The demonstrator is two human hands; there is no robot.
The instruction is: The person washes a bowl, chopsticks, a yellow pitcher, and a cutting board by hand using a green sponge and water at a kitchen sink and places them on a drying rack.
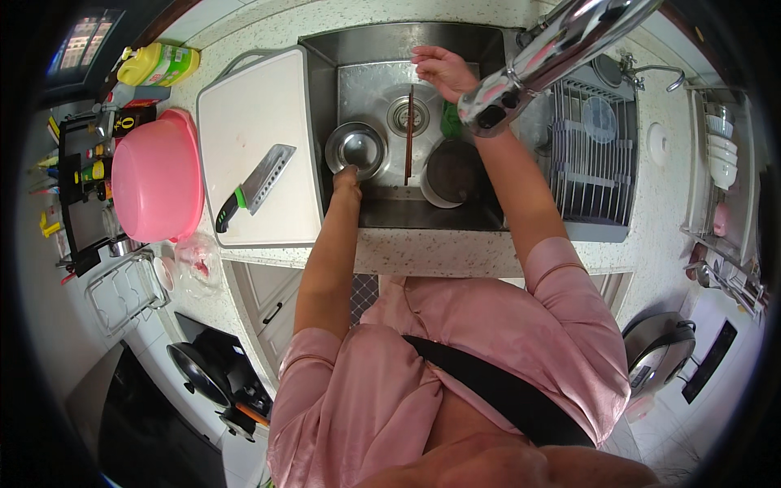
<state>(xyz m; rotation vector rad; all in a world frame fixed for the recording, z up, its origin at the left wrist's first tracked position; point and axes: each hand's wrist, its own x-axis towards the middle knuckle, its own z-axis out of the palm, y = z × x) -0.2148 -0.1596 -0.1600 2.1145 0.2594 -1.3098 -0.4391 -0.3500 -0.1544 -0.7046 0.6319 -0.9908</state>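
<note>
At the near left of the steel sink (366,79), my left hand (348,182) grips the near rim of a round metal bowl (356,146). My right hand (444,72) is raised over the far right of the basin, beside the chrome faucet (506,100). Its fingers are loosely bent, with nothing seen in them. A pair of brown chopsticks (409,143) lies across the drain strainer (404,116). Right of them sits a round vessel (448,174) with a dark interior and pale outer wall. Behind it, a green item (451,120) is partly hidden by the faucet and my arm.
Left of the sink, a cleaver (263,177) lies on a white cutting board (256,116). Beyond are a pink plastic basin (155,183) and a yellow bottle (160,64). A dish rack (592,152) stands on the right. The faucet hangs low over my right forearm.
</note>
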